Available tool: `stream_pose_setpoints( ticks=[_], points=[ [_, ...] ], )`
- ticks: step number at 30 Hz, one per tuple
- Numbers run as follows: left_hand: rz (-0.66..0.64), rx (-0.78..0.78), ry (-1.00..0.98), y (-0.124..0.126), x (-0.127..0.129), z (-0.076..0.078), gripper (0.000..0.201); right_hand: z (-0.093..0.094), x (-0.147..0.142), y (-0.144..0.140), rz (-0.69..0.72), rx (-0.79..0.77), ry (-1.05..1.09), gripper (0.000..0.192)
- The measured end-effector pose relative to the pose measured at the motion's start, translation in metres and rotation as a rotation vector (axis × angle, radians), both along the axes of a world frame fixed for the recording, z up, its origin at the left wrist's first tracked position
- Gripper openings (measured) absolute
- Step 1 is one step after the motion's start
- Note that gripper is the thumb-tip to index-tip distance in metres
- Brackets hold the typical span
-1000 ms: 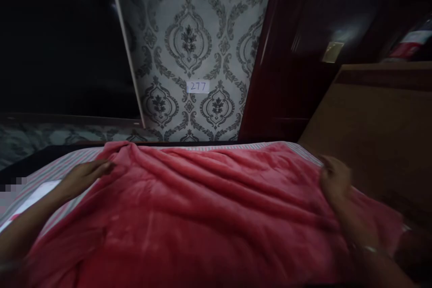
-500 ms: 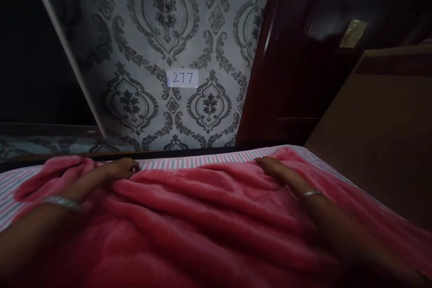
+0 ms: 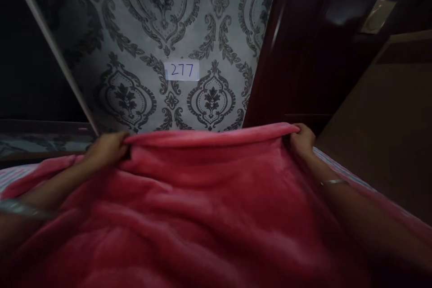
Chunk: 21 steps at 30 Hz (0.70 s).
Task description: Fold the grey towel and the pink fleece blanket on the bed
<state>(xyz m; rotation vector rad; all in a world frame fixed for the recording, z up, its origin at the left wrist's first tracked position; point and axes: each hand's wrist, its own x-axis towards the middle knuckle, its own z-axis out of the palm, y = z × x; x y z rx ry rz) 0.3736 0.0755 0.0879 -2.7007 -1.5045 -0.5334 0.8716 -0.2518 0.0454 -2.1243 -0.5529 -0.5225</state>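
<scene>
A plush pink-red blanket (image 3: 216, 180) fills the lower part of the head view. Its far edge is lifted and stretched taut between my two hands. My left hand (image 3: 110, 147) is closed round that edge at the left, and my right hand (image 3: 303, 139) grips it at the right. Loose folds run across the blanket nearer to me. Beneath it, a striped sheet (image 3: 16, 175) shows at the left and in a thin strip at the right. Each wrist wears a bracelet.
Behind the bed stands a wall with grey patterned wallpaper (image 3: 135, 99) and a paper label (image 3: 182, 70) reading 277. A dark screen-like panel (image 3: 30, 63) is at the left. To the right are dark red glossy wood (image 3: 303, 54) and a brown board or box (image 3: 388, 130).
Both hands have risen with the blanket's far edge, which was lying on the bed and is now raised and taut. My right hand has also shifted to the right. The view has moved slightly.
</scene>
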Motion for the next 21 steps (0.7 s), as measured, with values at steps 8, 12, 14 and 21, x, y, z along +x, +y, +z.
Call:
stream_pose_setpoints(
  ticks=[8,12,14,21],
  points=[
    [0.023,0.017,-0.228,0.003,0.087,-0.031,0.061,-0.051,0.015,0.027,0.282,-0.330,0.023,0.081],
    [-0.150,-0.034,0.014,0.005,0.086,-0.084,0.053,-0.085,0.015,0.010,0.366,-0.621,-0.041,0.061],
    [-0.208,-0.087,0.105,0.010,0.079,-0.096,0.054,-0.092,0.015,-0.004,0.343,-0.669,-0.103,0.056],
    [-0.291,-0.010,0.183,-0.001,0.064,-0.088,0.064,-0.078,0.017,-0.096,-0.188,-0.662,0.040,0.057]
  ],
)
